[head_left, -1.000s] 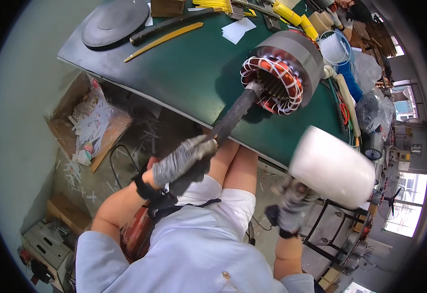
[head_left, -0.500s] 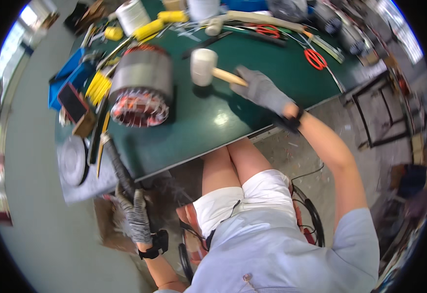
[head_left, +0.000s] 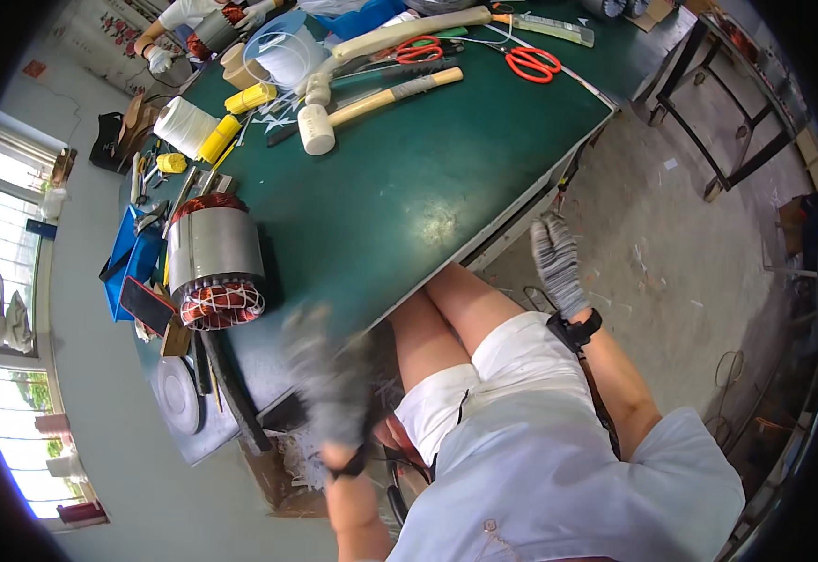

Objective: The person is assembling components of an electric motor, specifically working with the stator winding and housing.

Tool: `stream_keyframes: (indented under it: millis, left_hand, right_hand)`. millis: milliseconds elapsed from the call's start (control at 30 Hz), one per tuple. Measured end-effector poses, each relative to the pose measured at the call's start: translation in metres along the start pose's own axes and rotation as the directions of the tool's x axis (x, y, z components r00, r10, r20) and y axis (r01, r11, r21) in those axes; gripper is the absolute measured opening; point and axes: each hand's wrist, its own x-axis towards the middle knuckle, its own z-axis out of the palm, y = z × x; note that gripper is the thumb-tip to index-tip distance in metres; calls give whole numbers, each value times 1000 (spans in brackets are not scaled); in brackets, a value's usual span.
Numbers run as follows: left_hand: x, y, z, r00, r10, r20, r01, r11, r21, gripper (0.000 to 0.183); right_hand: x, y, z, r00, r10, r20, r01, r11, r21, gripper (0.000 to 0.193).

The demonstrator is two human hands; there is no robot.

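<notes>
**Stator on desk edge, both hands free**

Though blurred, left hand (head_left: 329,379) readable as gloved, fingers spread, gripping nothing; hovering at the near edge of the green desk (head_left: 427,178), just right of the black rod (head_left: 231,384). Right hand (head_left: 557,262), gloved too, hanging open off the desk's front edge above the floor, fingers loosely extended, empty.

Motor stator (head_left: 214,267) lying on its side near the desk's left end, steel shell toward the far side, copper windings laced with red and white toward the wearer. Black rod lying on the desk from below the winding end toward the near corner; whether seated in the bore, cannot tell.

Handling judgement: steel and copper, so likely heavy, rigid, prone to rolling on its round shell. Shell smooth, possibly slick under gloves. Windings and lacing the delicate part; not a place for gripping. Best taken by the shell with both hands, or levered by the rod if seated.

White-headed mallet (head_left: 371,103) well apart, mid-desk. Red-handled scissors (head_left: 532,62) at the far side. Another person at the far left corner.
</notes>
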Motion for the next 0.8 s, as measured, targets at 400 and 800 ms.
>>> stream_keyframes:
  millis: [400,800]
  left_hand:
    - [129,62,109,872,-87,483,44,994,101,33]
    - [150,40,95,926,-114,359,207,951,-231,26]
  right_hand:
    - [19,36,-24,935,329,129,-339,939,58,19]
    - [130,64,16,993,-20,118,54,957,-285,20]
